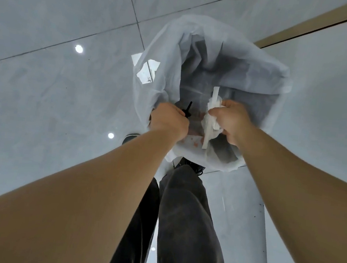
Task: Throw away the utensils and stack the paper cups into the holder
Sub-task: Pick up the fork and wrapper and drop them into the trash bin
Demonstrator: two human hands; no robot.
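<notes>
Gripping a black utensil (186,111) and white wrappers (211,118), both hands hover over a lined bin (168,51) on grey tiled floor (51,22).

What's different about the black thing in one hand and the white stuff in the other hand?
The black utensil is dark and thin, and only a short end pokes out of the left hand. The white bundle in the right hand is pale and bulkier: crumpled wrapping with a long flat strip sticking out above and below the fist. Both are gripped over the open trash bag.
</notes>
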